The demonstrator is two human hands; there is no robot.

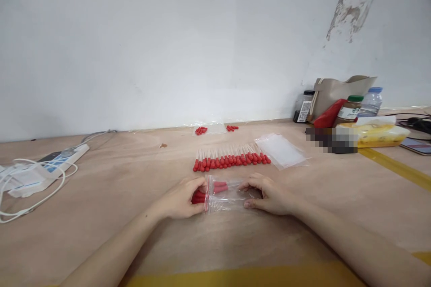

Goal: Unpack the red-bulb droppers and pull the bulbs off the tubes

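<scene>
A clear zip bag [226, 205] with a red-edged mouth lies between my hands, its opening to the left. Inside it are red-bulbed droppers [220, 187] with clear stems pointing right. My left hand [183, 198] is closed around more droppers [198, 197] at the mouth, their red bulbs partly hidden by the fingers. On the right, my right hand [271, 195] grips the closed end of the bag, fingers above and thumb below. Just beyond lies a row of several droppers [232, 161], bulbs towards me. Beside it rests a stack of clear bags [282, 149].
Two groups of small red pieces [201, 130] lie on plastic by the wall. At left is a power strip [63, 161] with white cables [43, 206]. A jar [349, 110], bottle [371, 102], pouch [340, 92] and yellow tissue pack [379, 133] stand back right.
</scene>
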